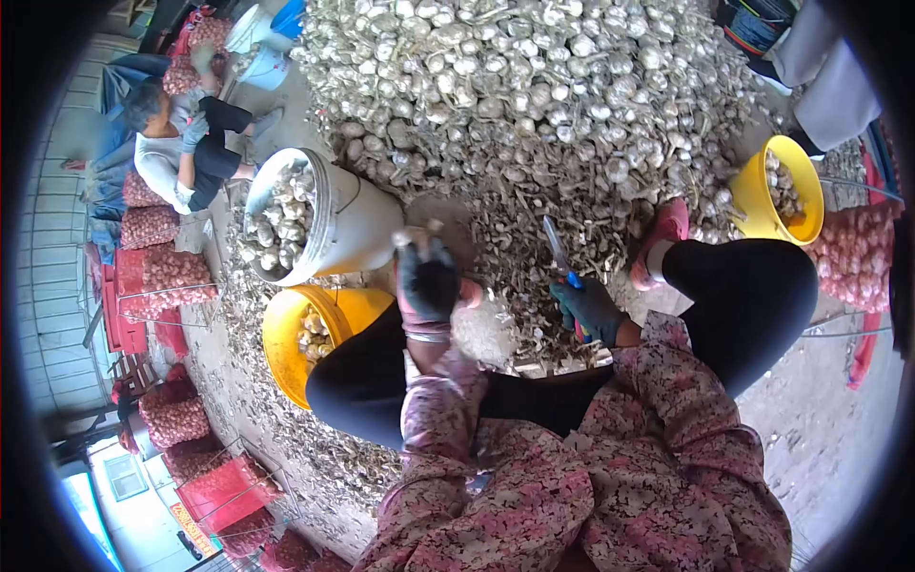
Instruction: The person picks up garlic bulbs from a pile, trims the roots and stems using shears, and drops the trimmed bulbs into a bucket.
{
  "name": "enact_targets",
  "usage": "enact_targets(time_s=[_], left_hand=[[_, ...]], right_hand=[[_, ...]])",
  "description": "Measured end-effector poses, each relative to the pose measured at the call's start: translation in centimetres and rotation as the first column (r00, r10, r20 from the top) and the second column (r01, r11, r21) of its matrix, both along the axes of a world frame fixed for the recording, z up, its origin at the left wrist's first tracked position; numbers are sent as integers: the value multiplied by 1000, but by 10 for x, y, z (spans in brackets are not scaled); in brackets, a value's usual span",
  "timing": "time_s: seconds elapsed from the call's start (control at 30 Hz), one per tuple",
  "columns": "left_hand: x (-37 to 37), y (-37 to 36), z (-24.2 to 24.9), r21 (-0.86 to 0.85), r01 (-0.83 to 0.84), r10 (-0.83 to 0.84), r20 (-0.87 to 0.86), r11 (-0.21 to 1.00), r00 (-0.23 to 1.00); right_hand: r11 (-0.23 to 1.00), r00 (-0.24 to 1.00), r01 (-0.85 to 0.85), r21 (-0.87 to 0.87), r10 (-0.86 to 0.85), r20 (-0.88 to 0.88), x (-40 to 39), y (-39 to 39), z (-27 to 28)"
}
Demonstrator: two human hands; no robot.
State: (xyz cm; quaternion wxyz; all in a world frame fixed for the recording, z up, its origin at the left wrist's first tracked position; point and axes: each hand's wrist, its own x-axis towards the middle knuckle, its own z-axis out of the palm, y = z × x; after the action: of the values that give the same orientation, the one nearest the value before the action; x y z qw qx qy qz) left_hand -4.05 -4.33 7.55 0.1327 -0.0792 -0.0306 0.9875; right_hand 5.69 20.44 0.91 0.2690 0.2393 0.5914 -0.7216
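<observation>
My left hand (427,278), in a dark glove, is closed and raised between the white bucket and my knees. A pale garlic bulb (417,233), smeared by motion, shows at its fingertips. My right hand (589,311), gloved in grey-green, is wrapped around a pair of shears (555,244) with blue and red on the handles. Their long metal blades point away from me, over dry garlic trimmings (524,276) on the ground. Beyond both hands rises a big heap of garlic (515,86).
Left of me stand a white bucket (357,219) of garlic and a yellow bucket (276,334) holding some bulbs. Another yellow bucket (815,176) is at right. A co-worker (176,143) sits at far left, near red net sacks (151,227). Another person's grey clothing (829,81) shows upper right.
</observation>
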Motion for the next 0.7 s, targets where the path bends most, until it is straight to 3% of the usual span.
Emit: enact_targets(time_s=[0.03, 0.07, 0.1, 0.13, 0.2, 0.23, 0.27, 0.3, 0.37, 0.4, 0.47, 0.53, 0.57, 0.6, 0.63, 0.67, 0.7], left_hand=[[-18, -14, 18, -181, -63, -4, -347, 981, 938], [-38, -42, 61, -392, -403, 313, -274, 827, 909], [-53, -56, 80, -207, -393, 338, -257, 896, 905], [-67, -65, 87, -271, -446, 363, -307, 853, 880], [-95, -66, 71, -460, -477, 430, -211, 748, 878], [-121, -91, 19, -680, -344, 202, -282, 648, 938], [-121, -68, 3, -683, -180, -8, -263, 708, 965], [-142, -76, -53, -955, -294, -102, -289, -45, 952], [-153, 1, -12, -905, -138, 73, -119, 402, 990], [-174, 17, -29, -925, -228, 78, -215, 304, 974], [-220, 48, -16, -989, 17, 13, 20, 148, 1000], [-245, 63, -14, -987, 71, 31, 77, 145, 997], [-273, 76, -17, -983, -39, 32, -34, 178, 999], [-296, 93, -8, -999, -32, 57, -29, 37, 998], [-322, 101, -11, -998, -67, 47, -68, -14, 997], [-351, 107, -21, -993, -102, 35, -105, -64, 994], [-392, 108, -45, -976, -101, 34, -110, -195, 993]], right_hand=[[1000, 999, -5, 8, 5, -34, 3, -2, 3], [1000, 997, -14, 17, 15, -74, -6, -1, 7], [999, 999, -32, -31, 33, 34, -11, -1, 21], [999, 999, -34, -34, 35, 25, -13, -3, 14], [921, 971, 179, -345, -109, 213, -15, -9, -5], [854, 961, 225, -469, -116, 250, -20, -7, 11], [853, 963, 224, -472, -119, 243, -24, -9, 17], [852, 949, 266, -451, -149, 277, -26, -10, 19], [853, 935, 310, -419, -195, 295, -30, -11, 21], [853, 936, 312, -419, -199, 291, -30, -12, 21], [856, 912, 343, -386, -206, 355, -36, -12, 21], [840, 907, 365, -401, -223, 358, -43, -12, 29], [830, 898, 385, -403, -237, 370, -43, -12, 26], [819, 890, 405, -405, -251, 381, -44, -13, 24], [792, 873, 445, -418, -281, 398, -47, -13, 25], [792, 875, 444, -419, -284, 391, -47, -12, 18], [807, 896, 399, -435, -243, 372, -46, -11, 7]])
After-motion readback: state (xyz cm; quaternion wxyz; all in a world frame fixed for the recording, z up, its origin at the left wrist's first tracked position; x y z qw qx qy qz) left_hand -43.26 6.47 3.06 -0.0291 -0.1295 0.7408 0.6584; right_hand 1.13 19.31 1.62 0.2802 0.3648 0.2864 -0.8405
